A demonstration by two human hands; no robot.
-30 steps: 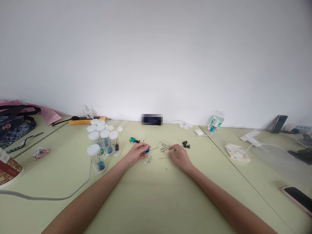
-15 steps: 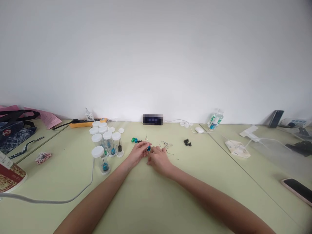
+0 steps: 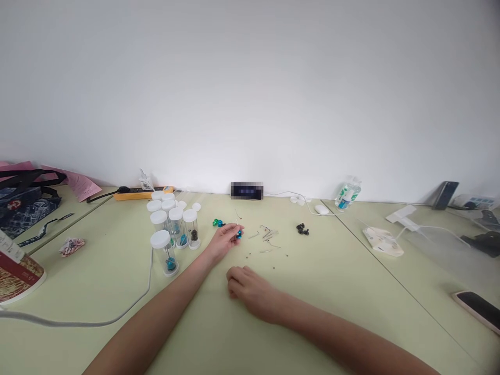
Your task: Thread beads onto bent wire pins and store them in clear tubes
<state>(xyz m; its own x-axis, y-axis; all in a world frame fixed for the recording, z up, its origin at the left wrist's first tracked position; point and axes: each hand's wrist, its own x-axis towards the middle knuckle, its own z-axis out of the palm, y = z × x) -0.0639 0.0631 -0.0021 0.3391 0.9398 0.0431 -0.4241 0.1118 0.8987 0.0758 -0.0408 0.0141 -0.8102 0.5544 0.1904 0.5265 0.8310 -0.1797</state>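
My left hand (image 3: 225,241) pinches a small blue piece (image 3: 239,235) with a thin metal pin rising from it. Lower and to the right, my right hand (image 3: 250,291) rests low over the table with its fingers curled; whether anything is inside them is hidden. Thin metal rods (image 3: 269,234) lie scattered beyond my right hand, with a few tiny parts around them. Green and blue pieces (image 3: 219,223) sit just behind my left hand. Black pieces (image 3: 302,229) form a small pile farther right.
Several clear tubes with white lids (image 3: 160,239) stand left of my left hand. A grey cable (image 3: 97,323) curves across the left side. Along the wall are an orange power strip (image 3: 135,196), a dark display (image 3: 247,191) and a bottle (image 3: 347,195). A phone (image 3: 477,310) lies far right.
My right hand has moved away from the blue piece, down toward the near side of the table, uncovering rods and tiny parts. My left hand still holds the blue piece.
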